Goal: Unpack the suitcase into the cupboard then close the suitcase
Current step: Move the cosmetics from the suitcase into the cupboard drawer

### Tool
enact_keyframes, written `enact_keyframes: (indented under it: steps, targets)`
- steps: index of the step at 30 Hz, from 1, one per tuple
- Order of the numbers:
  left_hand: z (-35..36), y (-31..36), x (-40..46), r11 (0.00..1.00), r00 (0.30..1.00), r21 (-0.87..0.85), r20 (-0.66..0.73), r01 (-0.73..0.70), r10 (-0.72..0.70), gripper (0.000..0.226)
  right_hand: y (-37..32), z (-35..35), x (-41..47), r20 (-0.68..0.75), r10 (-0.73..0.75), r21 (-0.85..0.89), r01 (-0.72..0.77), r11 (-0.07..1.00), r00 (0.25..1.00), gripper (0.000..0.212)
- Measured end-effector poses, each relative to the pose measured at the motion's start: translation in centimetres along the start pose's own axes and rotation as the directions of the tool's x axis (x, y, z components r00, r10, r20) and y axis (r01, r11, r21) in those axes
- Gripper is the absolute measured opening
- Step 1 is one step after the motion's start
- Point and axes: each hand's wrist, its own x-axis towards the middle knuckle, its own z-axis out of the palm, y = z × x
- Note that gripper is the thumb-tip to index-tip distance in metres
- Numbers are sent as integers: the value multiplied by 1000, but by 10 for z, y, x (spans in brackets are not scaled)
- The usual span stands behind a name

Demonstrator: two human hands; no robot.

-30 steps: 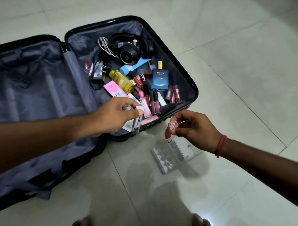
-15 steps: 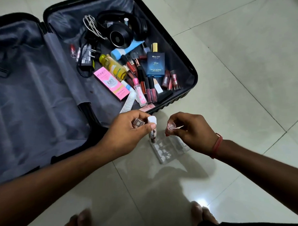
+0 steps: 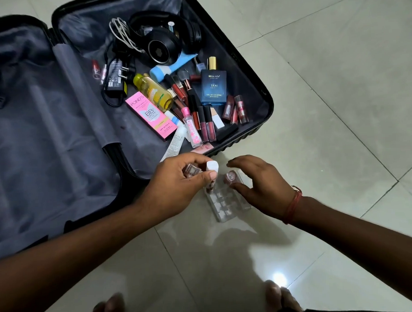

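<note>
- Floor — pale glossy tiles with thin grout lines and a bright glare spot near the feet.
- Suitcase lies open flat on it, both halves down.
- Clear tray — flat on the tiles just beside the suitcase's near corner.
- Bare feet stand at the bottom edge.

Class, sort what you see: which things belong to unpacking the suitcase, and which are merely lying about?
Part of the job:
suitcase
left hand gripping small cosmetic bottles
right hand over a small red bottle
cologne box
headphones

Lying about:
clear plastic tray on the floor
</note>
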Motion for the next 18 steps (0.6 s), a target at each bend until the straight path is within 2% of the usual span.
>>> enact_keyframes:
  steps: [2,4,6,7,9,13,16,18]
  targets:
    - [1,2,0,1000,1000,-12,1,0,0,15,-8,-6,-3,-81,51,55,-46,997,995,30]
    - [3,4,0,1000,1000,-27,14,-9,9,16,-20,-13,-6,-126,170,241,-136,961,977,26]
    - [4,8,1,999,1000,-42,24,-11,12,16,-31,-18,-6,-14,285,538,-233,810,959,27]
    - [4,10,1,999,1000,-52,22,1,1,17,-35,-19,-6,44,297,633,-256,730,954,29]
    - [6,14,2,993,998,-98,25,63,-60,18,-40,-21,-6,94,272,674,-263,691,958,31]
    - [5,18,1,982,988,-121,60,147,-141,15,-44,-19,-7,78,238,595,-237,768,968,30]
    - [5,23,-2,979,985,-126,83,162,-152,16,-44,-16,-9,106,251,691,-253,677,962,27]
    - [8,25,-5,979,985,-129,88,160,-149,16,-43,-17,-9,98,242,692,-241,681,965,24]
